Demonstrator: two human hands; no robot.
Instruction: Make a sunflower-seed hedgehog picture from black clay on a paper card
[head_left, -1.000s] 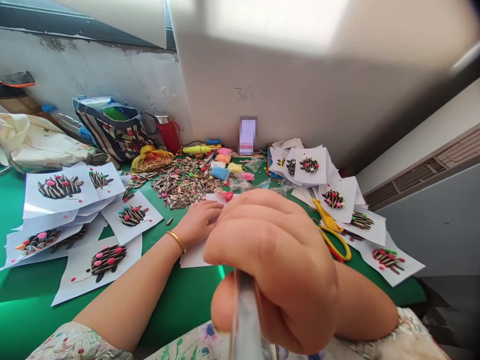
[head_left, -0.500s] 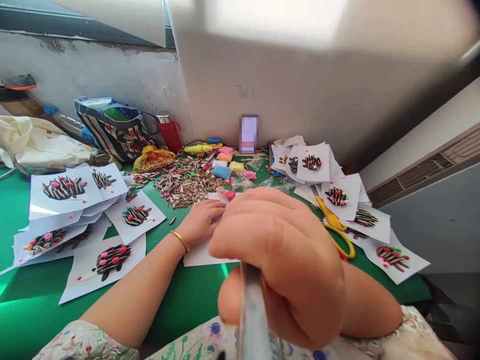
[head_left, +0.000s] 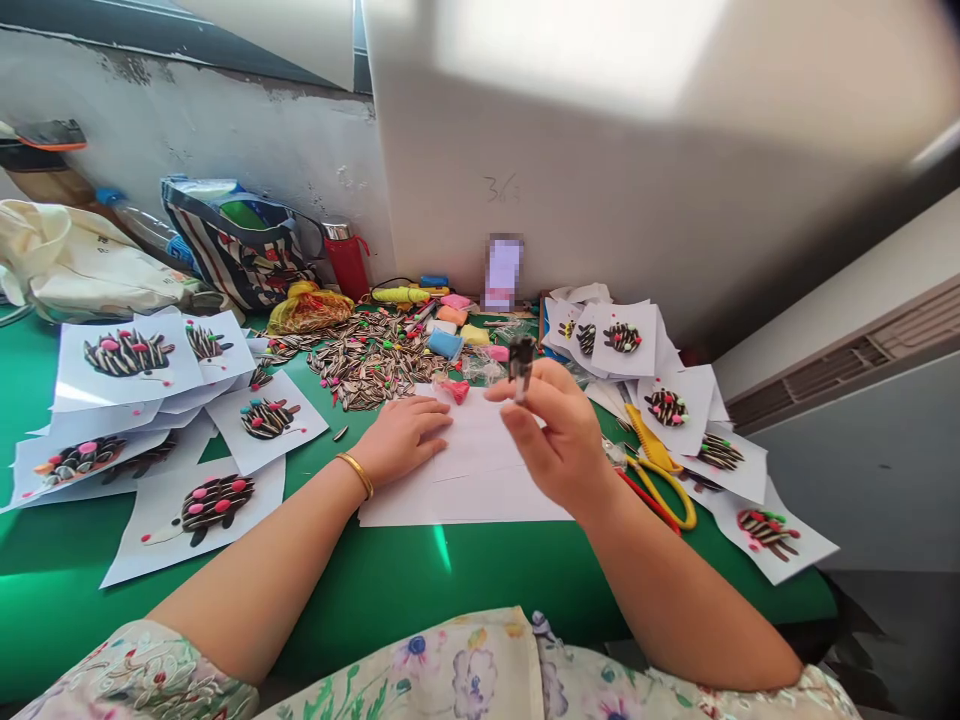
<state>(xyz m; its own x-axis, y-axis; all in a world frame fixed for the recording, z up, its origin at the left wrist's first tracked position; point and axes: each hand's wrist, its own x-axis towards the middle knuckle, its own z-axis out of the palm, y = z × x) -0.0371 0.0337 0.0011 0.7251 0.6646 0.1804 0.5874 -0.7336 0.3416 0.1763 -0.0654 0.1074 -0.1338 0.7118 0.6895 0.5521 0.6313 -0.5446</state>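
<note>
My left hand (head_left: pixel 401 438) lies flat, fingers a little apart, on the left edge of a white sheet of paper (head_left: pixel 480 490). Above the right part of that sheet, my right hand (head_left: pixel 559 425) is raised, its thumb and fingers closed around a small dark-tipped pen-like object (head_left: pixel 520 368), which is blurred. A small pink-red lump (head_left: pixel 454 390) sits at the sheet's top edge between the hands. Behind my left hand spreads a heap of striped sunflower seeds (head_left: pixel 367 365). Faint lines show on the paper.
Sheets with seed hedgehogs lie at left (head_left: pixel 217 505) and right (head_left: pixel 667 405). Yellow scissors (head_left: pixel 679 495) are right of my right hand. Clay packs (head_left: pixel 445 344), a red bottle (head_left: pixel 346 262), a striped bag (head_left: pixel 232 240) and a phone (head_left: pixel 503 272) stand or lie at the back.
My right hand has moved from close before the camera, forward and down over the paper, still holding the pen-like object. My left hand has stayed on the sheet. The view has shifted slightly.
</note>
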